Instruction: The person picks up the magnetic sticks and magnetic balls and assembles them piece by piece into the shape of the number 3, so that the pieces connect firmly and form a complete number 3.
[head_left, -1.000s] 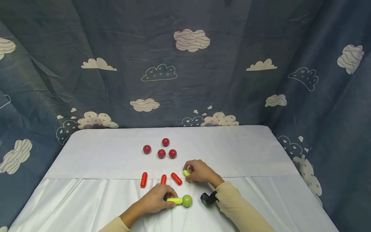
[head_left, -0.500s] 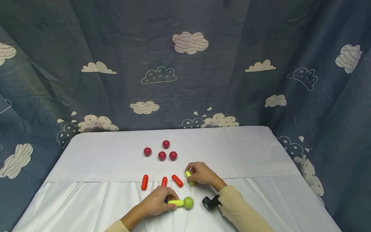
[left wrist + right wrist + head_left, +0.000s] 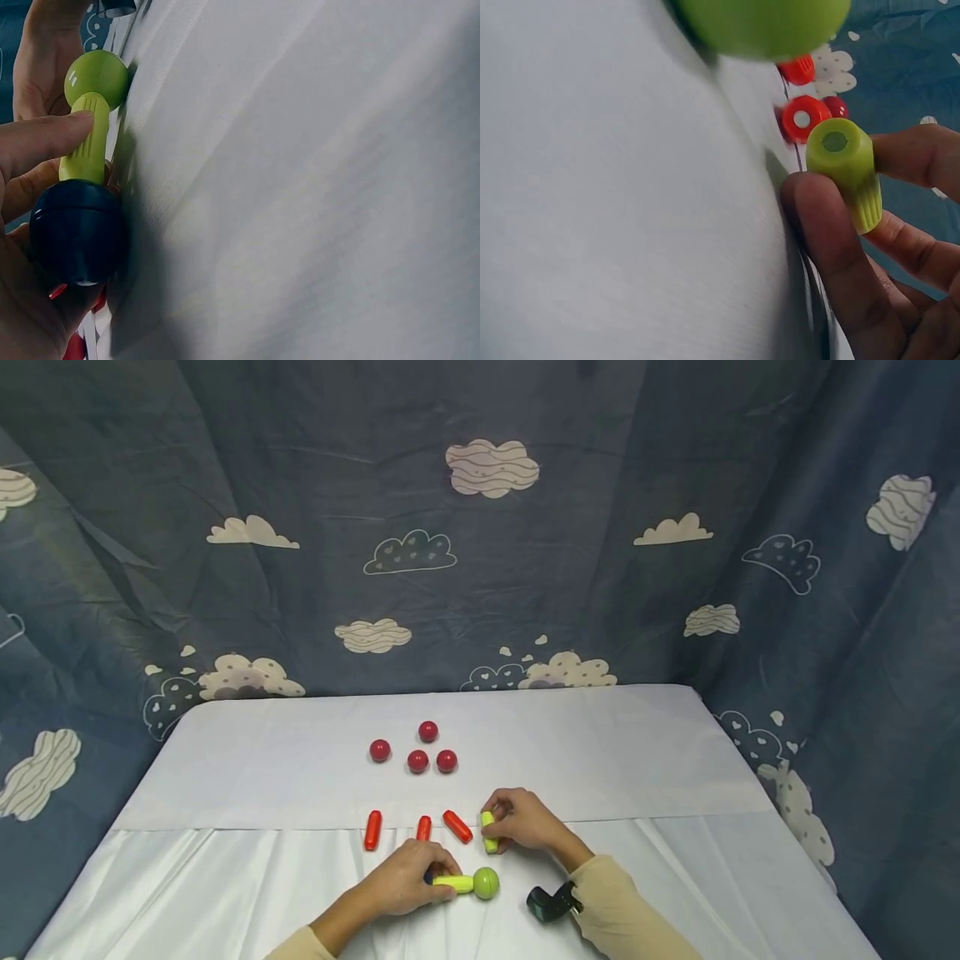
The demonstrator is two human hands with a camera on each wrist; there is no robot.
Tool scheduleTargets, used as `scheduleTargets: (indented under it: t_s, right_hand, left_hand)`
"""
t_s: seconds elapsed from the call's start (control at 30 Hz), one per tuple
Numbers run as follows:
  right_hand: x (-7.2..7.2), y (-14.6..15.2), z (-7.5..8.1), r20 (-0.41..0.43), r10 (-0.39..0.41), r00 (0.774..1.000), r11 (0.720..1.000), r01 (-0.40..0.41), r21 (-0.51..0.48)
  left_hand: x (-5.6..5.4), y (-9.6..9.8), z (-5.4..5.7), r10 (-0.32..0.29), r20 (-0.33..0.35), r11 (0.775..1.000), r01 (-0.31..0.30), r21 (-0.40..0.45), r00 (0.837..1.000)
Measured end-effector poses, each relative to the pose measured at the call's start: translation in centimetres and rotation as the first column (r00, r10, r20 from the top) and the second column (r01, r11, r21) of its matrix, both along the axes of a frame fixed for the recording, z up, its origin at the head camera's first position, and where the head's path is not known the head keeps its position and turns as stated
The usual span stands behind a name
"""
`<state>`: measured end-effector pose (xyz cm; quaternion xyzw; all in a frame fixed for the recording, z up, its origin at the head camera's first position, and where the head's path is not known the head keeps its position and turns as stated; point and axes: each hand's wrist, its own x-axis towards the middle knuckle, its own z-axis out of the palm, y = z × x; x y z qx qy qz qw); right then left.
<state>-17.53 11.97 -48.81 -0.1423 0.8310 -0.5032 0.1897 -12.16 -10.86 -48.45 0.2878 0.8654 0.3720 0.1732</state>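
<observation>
My left hand point(image 3: 408, 877) grips a yellow-green ribbed rod point(image 3: 88, 142) between thumb and fingers. A green ball point(image 3: 486, 883) sits on the rod's right end, and a dark blue ball point(image 3: 79, 232) on the other end is mostly hidden by the hand in the head view. Farther back and to the right, my right hand point(image 3: 525, 822) pinches a second yellow-green rod point(image 3: 847, 169) between thumb and fingertips. In the right wrist view that rod's near end shows a round recess. It stands behind the green ball, close over the white cloth.
Several red balls point(image 3: 417, 762) lie toward the back of the white-covered table point(image 3: 600, 743). Red rods point(image 3: 372, 831) lie just behind my left hand, one partly hidden by it. A dark blue curtain point(image 3: 480, 577) with clouds hangs behind.
My right hand has moved slightly toward me with its yellow-green rod, which is turned more upright in the head view. The left hand stays nearly in place.
</observation>
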Motion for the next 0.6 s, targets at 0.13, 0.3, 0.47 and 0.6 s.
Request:
scheduleTargets:
  t_s: [0.13, 0.3, 0.47, 0.6]
  right_hand:
    - [0.5, -0.1, 0.1, 0.019, -0.003, 1.0, 1.0, 0.004, -0.026]
    - [0.8, -0.1, -0.1, 0.036, -0.019, 0.999, 0.999, 0.02, -0.028]
    - [1.1, -0.3, -0.3, 0.058, -0.012, 0.998, 0.998, 0.016, -0.064]
    - [1.4, -0.5, -0.6, 0.072, -0.007, 0.997, 0.996, 0.014, -0.086]
  left_hand:
    - [-0.1, 0.0, 0.0, 0.001, -0.005, 1.0, -0.001, 0.004, 1.0]
    - [-0.1, 0.0, 0.1, -0.004, 0.001, 1.0, 0.004, 0.005, 1.0]
    - [-0.1, 0.0, 0.0, -0.008, -0.002, 1.0, 0.008, 0.005, 1.0]
    - [0.0, -0.1, -0.1, -0.004, -0.008, 1.0, 0.004, 0.004, 1.0]
